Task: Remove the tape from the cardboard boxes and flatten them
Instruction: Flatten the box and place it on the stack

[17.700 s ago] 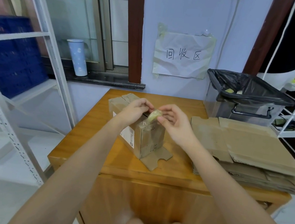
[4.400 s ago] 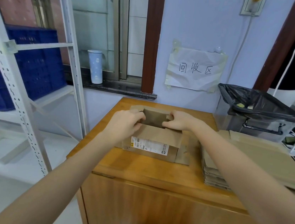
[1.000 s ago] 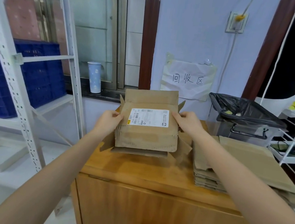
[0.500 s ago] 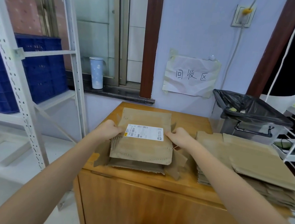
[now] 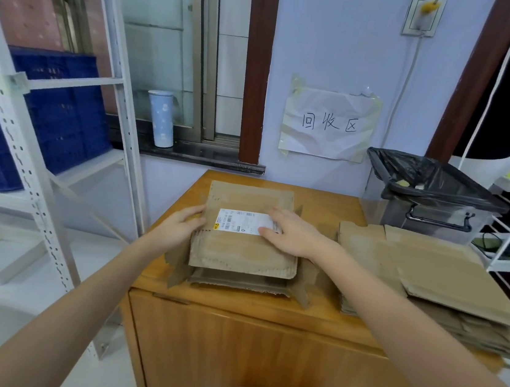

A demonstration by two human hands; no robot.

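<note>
At nine o'clock of the wooden cabinet (image 5: 313, 310) stands a white metal rack (image 5: 34, 172) with blue crates (image 5: 57, 117) behind it. On the cabinet top, the left hand (image 5: 179, 227) holds the nine o'clock edge of the flattened cardboard box (image 5: 241, 252), fingers curled against its side. Over the box's shipping label (image 5: 243, 222), the right hand (image 5: 290, 233) lies flat, fingers straight, pressing down. At three o'clock of the box sits a stack of flattened cardboard (image 5: 429, 279), and at one o'clock a bin lined with a black bag (image 5: 433, 196).
</note>
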